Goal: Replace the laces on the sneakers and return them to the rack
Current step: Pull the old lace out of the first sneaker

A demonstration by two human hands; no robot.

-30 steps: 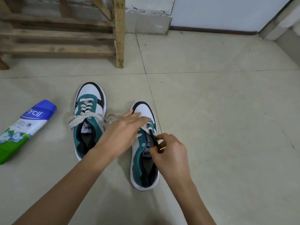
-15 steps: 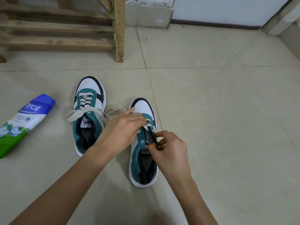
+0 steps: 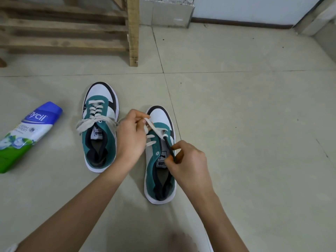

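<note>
Both sneakers sit on the tiled floor (image 3: 236, 124) in front of the wooden rack (image 3: 133, 33). At the nearer sneaker (image 3: 152, 171), the left hand (image 3: 131, 135) pinches a loose end of the white lace (image 3: 151, 127), while the right hand (image 3: 189, 164) pinches a black lace (image 3: 168, 144) that reaches an upper eyelet. The other sneaker (image 3: 109, 135), laced in white, stands just beside it, and a bottle (image 3: 27, 135) lies further to the left.

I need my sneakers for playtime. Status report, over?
Left hand pinches white lace. Right hand pinches black lace. Both at nearer sneaker. Blue-capped bottle lies aside, not blocking.
</note>
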